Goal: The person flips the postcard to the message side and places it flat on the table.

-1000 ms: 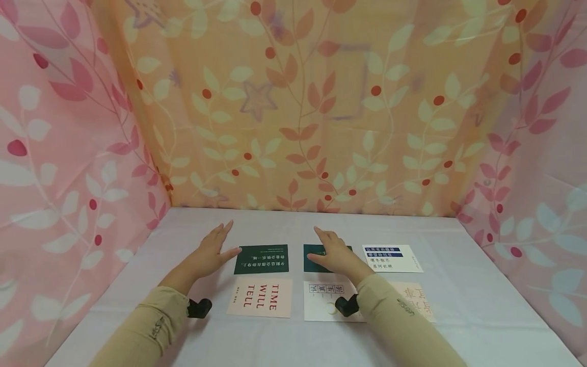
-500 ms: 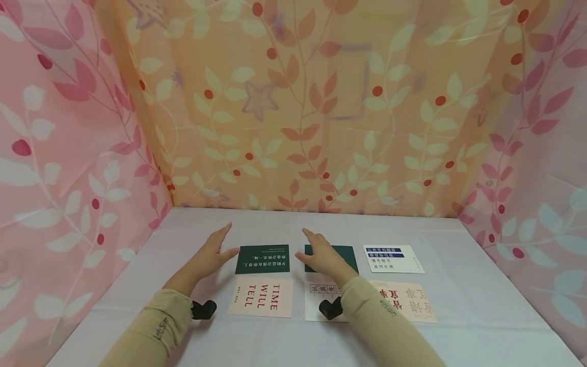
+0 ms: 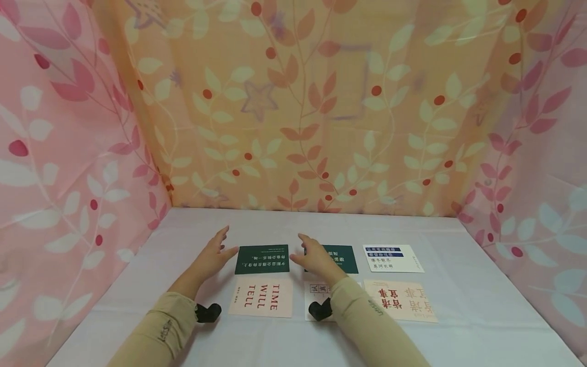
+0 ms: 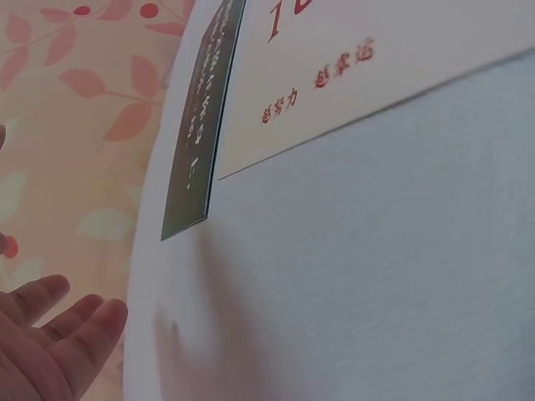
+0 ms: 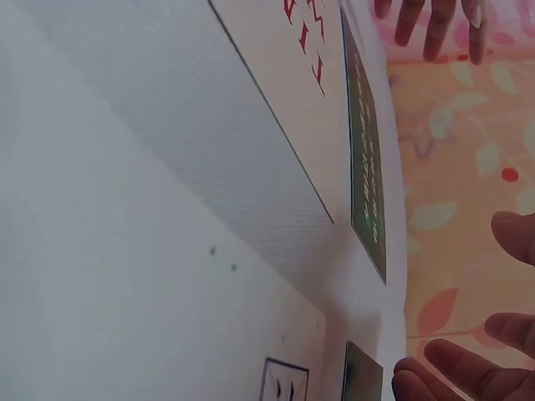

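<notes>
Left hand (image 3: 211,260): fingers extended, holding nothing, near the left green card (image 3: 262,260).
Right hand (image 3: 316,261): fingers extended, nothing held, partly hiding the right green card (image 3: 347,259).
Table (image 3: 257,341): white-covered, beneath both rows.
Far row: both green cards, blue-striped card (image 3: 392,258).
Near row: pink card (image 3: 261,297), white card (image 3: 311,297), peach card (image 3: 402,300).

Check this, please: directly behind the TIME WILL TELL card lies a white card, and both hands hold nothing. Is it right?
Only the colour is wrong: the head view shows a dark green card behind the TIME WILL TELL card, not a white one. The left hand and right hand hold nothing.
</notes>
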The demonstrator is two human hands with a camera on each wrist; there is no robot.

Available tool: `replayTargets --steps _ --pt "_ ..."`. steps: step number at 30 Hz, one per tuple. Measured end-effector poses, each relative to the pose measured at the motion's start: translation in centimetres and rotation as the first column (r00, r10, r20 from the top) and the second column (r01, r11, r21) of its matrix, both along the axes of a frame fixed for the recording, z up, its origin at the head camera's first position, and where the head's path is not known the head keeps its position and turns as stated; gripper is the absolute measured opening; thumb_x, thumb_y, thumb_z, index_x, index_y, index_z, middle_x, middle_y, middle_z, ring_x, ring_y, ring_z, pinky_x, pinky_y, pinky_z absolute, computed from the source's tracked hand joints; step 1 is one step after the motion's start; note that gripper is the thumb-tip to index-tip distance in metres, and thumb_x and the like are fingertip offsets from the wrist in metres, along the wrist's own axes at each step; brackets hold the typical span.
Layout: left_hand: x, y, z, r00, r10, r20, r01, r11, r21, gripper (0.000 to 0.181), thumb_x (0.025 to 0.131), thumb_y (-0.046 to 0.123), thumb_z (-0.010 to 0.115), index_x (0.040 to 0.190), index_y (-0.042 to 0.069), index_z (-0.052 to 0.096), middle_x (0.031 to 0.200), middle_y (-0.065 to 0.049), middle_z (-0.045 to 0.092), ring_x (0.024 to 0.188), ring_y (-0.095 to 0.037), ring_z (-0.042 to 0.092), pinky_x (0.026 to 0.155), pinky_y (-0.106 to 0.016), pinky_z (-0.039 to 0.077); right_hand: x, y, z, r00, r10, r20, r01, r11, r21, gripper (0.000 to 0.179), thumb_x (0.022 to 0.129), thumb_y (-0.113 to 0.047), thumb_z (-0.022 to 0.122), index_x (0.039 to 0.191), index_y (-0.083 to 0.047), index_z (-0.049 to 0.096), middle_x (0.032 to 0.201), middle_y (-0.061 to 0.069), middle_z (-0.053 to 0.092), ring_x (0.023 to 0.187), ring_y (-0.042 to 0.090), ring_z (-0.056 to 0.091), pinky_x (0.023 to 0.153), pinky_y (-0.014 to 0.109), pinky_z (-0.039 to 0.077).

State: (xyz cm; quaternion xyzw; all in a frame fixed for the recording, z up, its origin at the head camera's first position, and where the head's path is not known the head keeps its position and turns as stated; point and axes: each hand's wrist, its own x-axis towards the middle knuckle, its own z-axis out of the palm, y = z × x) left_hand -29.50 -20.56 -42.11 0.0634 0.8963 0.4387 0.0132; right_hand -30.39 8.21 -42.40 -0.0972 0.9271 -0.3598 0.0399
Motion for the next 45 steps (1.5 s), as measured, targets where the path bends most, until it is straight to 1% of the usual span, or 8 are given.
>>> replayTargets --steps 4,8,13,22,31,37,40,45 --pt "-0.2 0.4 -0.4 0.998 0.026 0.055 -0.029 0.998 0.056 0.077 0.090 0.031 0.057 0.146 0.009 0.009 0.144 -0.028 0.019 0.126 -0.048 0.029 0.097 -0.056 0.033 0.0 -0.1 -0.2 0.998 -0.030 0.049 0.032 0.999 -0.036 0.068 0.083 -0.036 0.064 0.140 -0.015 0.034 0.127 0.013 0.052 0.111 0.030 0.051 0.092 0.049 0.042" --pt "-0.3 0.7 -0.8 0.991 0.062 0.122 -0.070 0.996 0.057 0.074 0.091 0.030 0.055 0.146 0.010 0.010 0.144 -0.028 0.020 0.127 -0.047 0.029 0.094 -0.055 0.038 0.2 -0.2 -0.4 0.996 -0.049 0.079 0.054 0.997 -0.054 0.066 0.084 -0.036 0.064 0.139 -0.013 0.036 0.124 0.013 0.054 0.111 0.030 0.052 0.091 0.049 0.042" --pt "-0.4 0.8 -1.0 0.985 0.116 0.129 -0.119 0.993 0.017 0.069 0.092 0.028 0.053 0.145 0.008 0.013 0.143 -0.027 0.024 0.126 -0.044 0.033 0.092 -0.051 0.041 0.2 -0.6 -0.5 0.993 -0.071 0.097 0.080 0.993 -0.092 0.063 0.084 -0.037 0.064 0.137 -0.012 0.039 0.121 0.012 0.056 0.107 0.028 0.054 0.088 0.047 0.045" --pt "-0.4 0.6 -1.5 0.965 0.162 0.204 -0.176 0.983 0.052 0.062 0.092 0.027 0.051 0.143 0.010 0.020 0.139 -0.025 0.031 0.119 -0.038 0.041 0.084 -0.040 0.049 0.0 -1.1 -1.1 0.984 -0.097 0.148 0.122 0.978 -0.171 0.062 0.083 -0.037 0.065 0.135 -0.012 0.043 0.118 0.012 0.057 0.103 0.028 0.056 0.084 0.047 0.047" --pt "-0.7 0.9 -1.6 0.960 0.171 0.221 -0.188 0.980 0.059 0.055 0.093 0.027 0.050 0.140 0.008 0.028 0.137 -0.024 0.034 0.114 -0.035 0.045 0.083 -0.037 0.050 -0.2 -1.2 -1.4 0.980 -0.103 0.173 0.140 0.966 -0.218 0.059 0.083 -0.035 0.065 0.134 -0.012 0.045 0.116 0.010 0.058 0.097 0.024 0.058 0.083 0.044 0.048" --pt "-0.7 0.7 -1.8 0.960 0.183 0.211 -0.201 0.977 0.066 0.051 0.093 0.026 0.050 0.137 0.007 0.034 0.129 -0.022 0.044 0.108 -0.031 0.050 0.083 -0.038 0.049 -0.2 -1.5 -1.6 0.976 -0.077 0.205 0.131 0.955 -0.265 0.057 0.084 -0.033 0.065 0.133 -0.011 0.045 0.114 0.009 0.059 0.090 0.020 0.061 0.084 0.044 0.048" --pt "-0.8 0.8 -2.0 0.961 0.184 0.205 -0.204 0.976 0.080 0.049 0.093 0.025 0.050 0.136 0.006 0.035 0.126 -0.021 0.047 0.108 -0.031 0.052 0.083 -0.038 0.049 -0.1 -1.6 -1.6 0.971 -0.075 0.225 0.139 0.948 -0.287 0.057 0.084 -0.033 0.065 0.133 -0.011 0.046 0.114 0.009 0.059 0.091 0.020 0.061 0.085 0.044 0.047" --pt "-0.8 1.0 -2.2 0.956 0.195 0.219 -0.224 0.967 0.117 0.047 0.093 0.024 0.048 0.135 0.005 0.037 0.126 -0.021 0.047 0.109 -0.031 0.051 0.083 -0.038 0.049 0.0 -1.8 -1.7 0.968 -0.064 0.242 0.144 0.934 -0.328 0.055 0.084 -0.029 0.064 0.132 -0.009 0.046 0.115 0.011 0.059 0.095 0.022 0.061 0.086 0.041 0.047"
